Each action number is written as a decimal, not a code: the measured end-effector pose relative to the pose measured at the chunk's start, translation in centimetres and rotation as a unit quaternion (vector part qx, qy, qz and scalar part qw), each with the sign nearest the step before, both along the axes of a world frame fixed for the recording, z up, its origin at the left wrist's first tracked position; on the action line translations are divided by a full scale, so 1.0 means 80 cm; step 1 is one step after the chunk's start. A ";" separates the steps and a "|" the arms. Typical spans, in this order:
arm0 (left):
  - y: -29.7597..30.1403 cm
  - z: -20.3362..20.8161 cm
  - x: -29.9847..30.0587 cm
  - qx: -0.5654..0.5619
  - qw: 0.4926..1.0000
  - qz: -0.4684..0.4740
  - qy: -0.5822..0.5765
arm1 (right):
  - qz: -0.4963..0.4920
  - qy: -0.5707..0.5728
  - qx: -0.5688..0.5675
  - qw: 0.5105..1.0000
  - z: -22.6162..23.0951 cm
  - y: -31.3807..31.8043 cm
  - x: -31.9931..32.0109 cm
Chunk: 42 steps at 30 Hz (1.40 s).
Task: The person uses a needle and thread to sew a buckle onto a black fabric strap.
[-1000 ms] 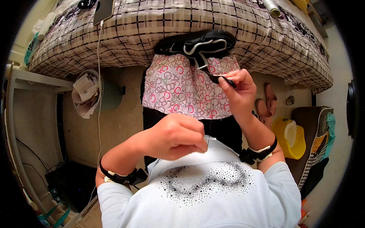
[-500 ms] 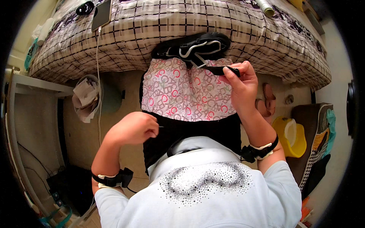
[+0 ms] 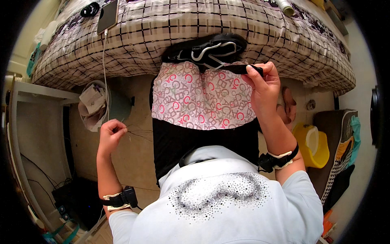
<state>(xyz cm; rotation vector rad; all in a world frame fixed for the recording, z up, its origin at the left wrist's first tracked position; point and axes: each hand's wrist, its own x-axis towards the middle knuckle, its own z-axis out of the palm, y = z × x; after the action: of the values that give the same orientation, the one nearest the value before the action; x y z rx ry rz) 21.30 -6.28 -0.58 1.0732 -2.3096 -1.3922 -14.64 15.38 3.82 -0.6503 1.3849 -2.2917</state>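
Observation:
A black shoe (image 3: 203,51) with white trim lies on its side across my knees, against the bed's edge. Its black strap (image 3: 237,68) is stretched to the right, the end pinched between thumb and fingers of my right hand (image 3: 264,83). Under the shoe, a white cloth (image 3: 203,97) printed with pink and grey letters covers my lap. Out to the left, beside the bin, my left hand (image 3: 111,134) is closed in a pinch on thin dark strands (image 3: 140,132), which trail toward my thigh. Whether they are hair or thread I cannot tell.
A bin (image 3: 95,101) with paper in it stands left of my legs. A phone (image 3: 107,18) on a white cable (image 3: 104,61) lies on the checked bed cover (image 3: 138,49). To the right are pink slippers (image 3: 289,103) and a yellow tub (image 3: 313,150).
My left hand has moved left and slightly up from my lap toward the bin, the strands trailing. My right hand has drawn the strap a little to the right and up.

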 end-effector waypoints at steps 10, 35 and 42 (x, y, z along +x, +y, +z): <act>-0.030 -0.026 0.004 -0.168 0.974 0.085 -0.123 | -0.022 0.007 0.011 1.000 -0.007 0.006 -0.010; -0.014 0.044 -0.056 -0.383 0.913 -0.001 -0.140 | 0.000 0.038 0.011 0.999 -0.002 0.002 0.002; 0.100 0.100 -0.209 -0.271 0.931 -0.123 0.210 | 0.023 0.093 0.006 0.995 0.000 -0.003 0.019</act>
<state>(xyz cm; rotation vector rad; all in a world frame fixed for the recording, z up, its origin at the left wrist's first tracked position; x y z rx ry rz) 4.55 1.72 7.39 0.2951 -2.3295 -0.8444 -13.09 15.16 3.81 -0.9022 1.4486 -2.2329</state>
